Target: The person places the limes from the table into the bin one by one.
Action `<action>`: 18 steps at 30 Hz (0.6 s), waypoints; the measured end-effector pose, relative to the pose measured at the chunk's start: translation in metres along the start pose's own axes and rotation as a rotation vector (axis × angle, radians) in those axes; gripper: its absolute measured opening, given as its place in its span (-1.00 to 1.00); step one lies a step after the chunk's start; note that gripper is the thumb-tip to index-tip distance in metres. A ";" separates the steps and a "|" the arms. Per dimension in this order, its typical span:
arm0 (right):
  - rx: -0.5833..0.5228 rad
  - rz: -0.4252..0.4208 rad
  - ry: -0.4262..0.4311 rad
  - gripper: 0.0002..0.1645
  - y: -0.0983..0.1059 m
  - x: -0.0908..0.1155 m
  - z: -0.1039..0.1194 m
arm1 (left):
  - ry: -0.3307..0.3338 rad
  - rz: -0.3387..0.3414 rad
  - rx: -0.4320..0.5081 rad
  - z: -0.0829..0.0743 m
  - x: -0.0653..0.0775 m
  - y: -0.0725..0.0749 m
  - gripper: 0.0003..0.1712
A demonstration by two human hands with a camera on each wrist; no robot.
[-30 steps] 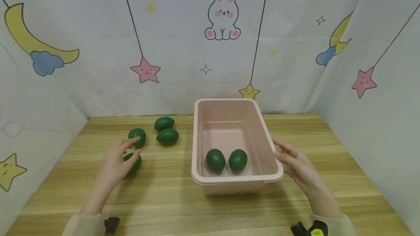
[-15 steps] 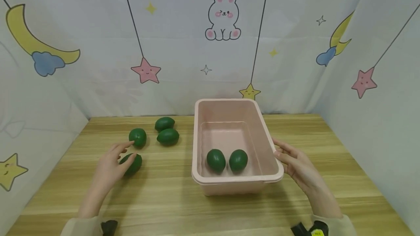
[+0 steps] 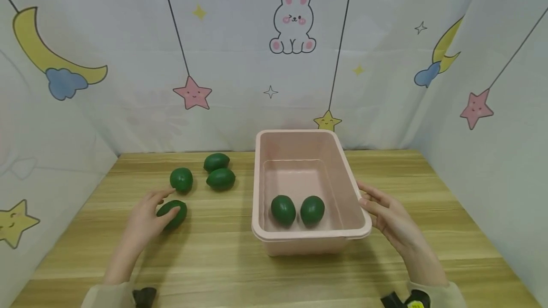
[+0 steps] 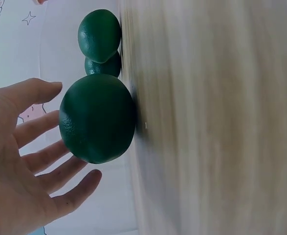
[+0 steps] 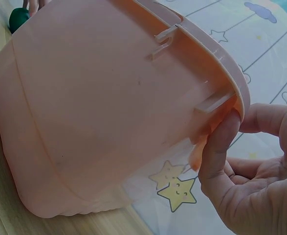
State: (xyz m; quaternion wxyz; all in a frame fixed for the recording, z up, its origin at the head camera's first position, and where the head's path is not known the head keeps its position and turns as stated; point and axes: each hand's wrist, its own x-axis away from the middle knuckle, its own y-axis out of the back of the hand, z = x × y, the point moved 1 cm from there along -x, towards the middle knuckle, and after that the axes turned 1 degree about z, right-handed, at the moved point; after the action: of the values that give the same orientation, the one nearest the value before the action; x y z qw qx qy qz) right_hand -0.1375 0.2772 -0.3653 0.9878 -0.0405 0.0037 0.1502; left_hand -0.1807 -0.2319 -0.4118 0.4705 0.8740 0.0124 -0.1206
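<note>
My left hand [image 3: 145,217] is around the left side of a dark green lime [image 3: 177,214] on the table. In the left wrist view its fingers [image 4: 40,129] are spread and gently bent beside and behind the lime [image 4: 98,120], not closed round it. A pink plastic bin [image 3: 310,235] stands at the middle right, with two limes, one on the left [image 3: 283,211] and one on the right [image 3: 312,211], in its near end. My right hand [image 3: 396,225] pinches the bin's right rim between thumb and fingers; the right wrist view shows this grip on the lip [image 5: 245,93].
Three more limes lie on the wooden table [image 3: 214,260]: one [image 3: 181,180] just beyond my left hand, and two close together, the farther [image 3: 216,161] and the nearer [image 3: 220,179], left of the bin. A printed white curtain [image 3: 239,61] encloses the back and sides.
My left hand has drawn back slightly and come down round the near lime, its thumb now overlapping it. The right hand keeps hold of the bin, which stays put.
</note>
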 end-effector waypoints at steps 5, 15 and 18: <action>-0.004 0.008 0.007 -0.32 0.000 0.000 0.000 | 0.030 0.048 0.005 0.002 0.000 0.000 -0.37; -0.012 0.013 0.008 -0.32 0.001 0.000 -0.001 | 0.077 0.122 0.020 0.006 0.001 -0.002 -0.30; -0.015 0.019 0.015 -0.32 0.001 0.000 0.000 | 0.077 0.129 0.021 0.006 0.000 -0.002 -0.29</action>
State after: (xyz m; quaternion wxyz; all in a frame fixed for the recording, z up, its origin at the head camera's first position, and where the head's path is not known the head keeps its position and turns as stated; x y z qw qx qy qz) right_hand -0.1378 0.2777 -0.3659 0.9859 -0.0491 0.0102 0.1593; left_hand -0.1816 -0.2359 -0.4162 0.4671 0.8820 -0.0271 -0.0565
